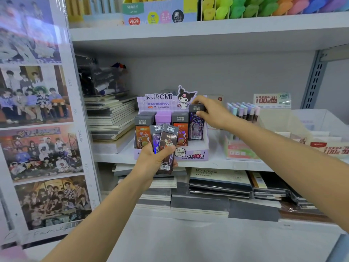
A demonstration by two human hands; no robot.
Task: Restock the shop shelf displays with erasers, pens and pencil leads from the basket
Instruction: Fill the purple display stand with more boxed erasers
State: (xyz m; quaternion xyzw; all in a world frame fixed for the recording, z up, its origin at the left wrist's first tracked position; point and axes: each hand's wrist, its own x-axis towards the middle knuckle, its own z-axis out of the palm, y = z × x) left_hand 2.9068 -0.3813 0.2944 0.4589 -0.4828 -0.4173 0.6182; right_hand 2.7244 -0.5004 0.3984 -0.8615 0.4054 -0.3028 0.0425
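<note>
head view: my right hand (209,110) pinches the grey cap of a purple lead case (196,123), upright at the right end of the kuromi display box (196,154) on the shelf (113,157). my left hand (153,159) grips two more lead cases (166,148) — fanned, just in front of the box.

Box (194,155) on the shelf (217,164), book stack (111,120) left of it, pens (243,111) right of it, my left hand (153,160) with cases (167,146) before the box, my right hand (209,112) on a case (196,127) in its right column, notebooks (219,181) beneath.
</note>
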